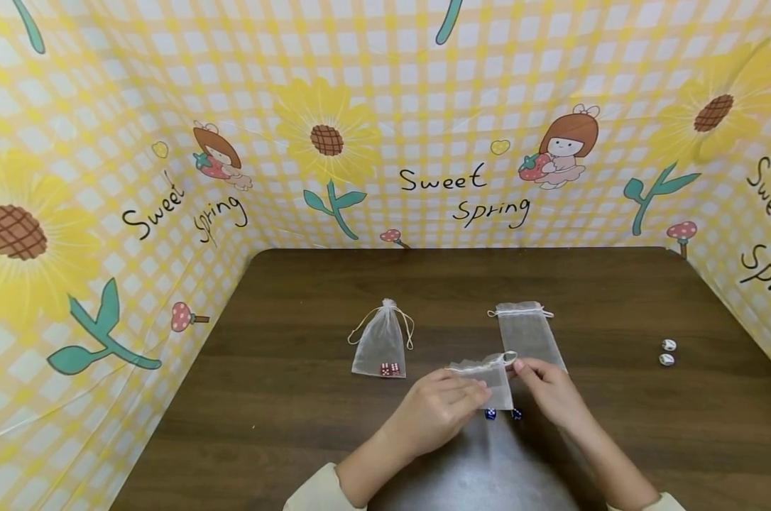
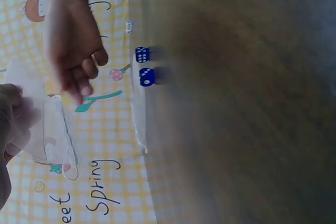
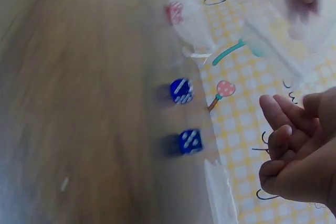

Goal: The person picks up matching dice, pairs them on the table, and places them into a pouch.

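My left hand [image 1: 438,410] pinches a small white sheer drawstring bag [image 1: 499,389] in the air over the table. Close to the bag's cord loop is my right hand [image 1: 554,397], its fingers loosely bent and with nothing visible inside them in the right wrist view. Two blue dice with white pips lie on the table below the held bag, one blue die [image 3: 181,91] apart from the other blue die [image 3: 190,141]. Behind my right hand, a second sheer bag [image 1: 527,332] lies flat, its lower end partly hidden.
Left of my hands lies a cinched sheer bag [image 1: 379,341] with red dice [image 1: 390,369] at its bottom. Two white dice [image 1: 667,353] sit toward the table's right side. A yellow checked cloth [image 1: 373,64] walls the dark wooden table [image 1: 283,440].
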A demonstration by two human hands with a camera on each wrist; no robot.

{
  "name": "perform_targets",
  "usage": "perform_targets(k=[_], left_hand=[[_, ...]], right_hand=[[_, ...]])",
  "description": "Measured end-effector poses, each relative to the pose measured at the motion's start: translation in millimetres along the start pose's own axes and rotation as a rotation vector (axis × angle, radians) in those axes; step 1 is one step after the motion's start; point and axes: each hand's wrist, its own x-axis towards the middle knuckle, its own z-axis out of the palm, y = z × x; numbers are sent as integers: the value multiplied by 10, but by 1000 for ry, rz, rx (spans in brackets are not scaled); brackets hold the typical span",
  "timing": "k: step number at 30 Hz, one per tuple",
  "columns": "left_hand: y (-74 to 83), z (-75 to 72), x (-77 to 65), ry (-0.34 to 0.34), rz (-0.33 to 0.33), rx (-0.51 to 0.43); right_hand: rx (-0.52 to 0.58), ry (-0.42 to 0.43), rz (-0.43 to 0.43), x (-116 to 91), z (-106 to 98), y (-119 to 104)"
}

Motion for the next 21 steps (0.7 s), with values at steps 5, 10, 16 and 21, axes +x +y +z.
perform_targets(k=[5, 10, 16, 21], left_hand=[[31, 19, 10, -39, 73, 74], [61, 34, 1, -125, 107, 127], [78, 103, -56, -177, 102, 143], [70, 123, -70, -180, 50, 113]], right_hand=[[134, -19, 87, 21, -10, -108], [96, -36, 64, 28, 3, -148], [75, 18, 52, 23, -8, -209], [38, 123, 33, 12, -27, -254]])
